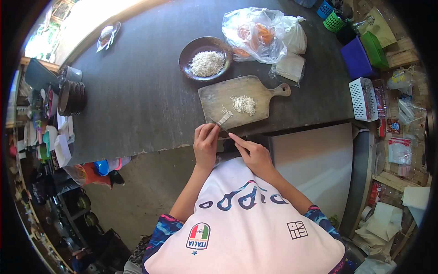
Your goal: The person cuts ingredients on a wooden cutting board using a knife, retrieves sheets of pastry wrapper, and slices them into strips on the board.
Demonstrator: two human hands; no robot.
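Dark tabletop (137, 91): bowl (187, 51) and bag (253, 33) beyond my board (214, 97); left fingers (210, 131) pinch strips (223, 119), right fingers (239, 140) hold a half-hidden knife (222, 129)

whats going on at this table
A person's right hand holds what looks like a thin knife at the near edge of a wooden cutting board. The left hand is bent close beside the blade, next to a few pale cut pieces. A small pile of pale strips lies on the board, and a larger heap sits in the brown dish beyond.
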